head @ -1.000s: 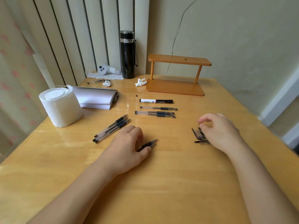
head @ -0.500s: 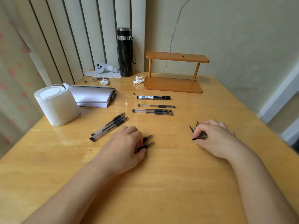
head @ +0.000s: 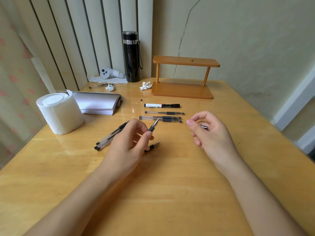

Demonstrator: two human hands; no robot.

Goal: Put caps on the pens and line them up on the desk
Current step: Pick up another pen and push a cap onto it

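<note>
My left hand [head: 131,142] is raised above the desk and grips an uncapped pen [head: 154,126], tip pointing up and to the right. A second uncapped pen [head: 154,145] lies on the desk under that hand. My right hand [head: 209,132] is lifted too, fingers curled around a pen cap [head: 204,126] that is mostly hidden. Several uncapped pens [head: 109,137] lie in a slanted bunch to the left. Beyond the hands, a capped marker [head: 162,105] and capped clear pens [head: 164,113] [head: 160,119] lie in a row.
A toilet paper roll [head: 58,112] and a notebook [head: 98,103] sit at the left. A black flask [head: 131,56], a wooden shelf [head: 182,89], crumpled tissues [head: 145,86] and a white controller [head: 109,74] stand at the back of the desk [head: 162,193].
Both hands rose off the desk. The left hand picked up one pen, leaving another on the desk. The right hand picked a cap from the pile and moved toward the pen tip.
</note>
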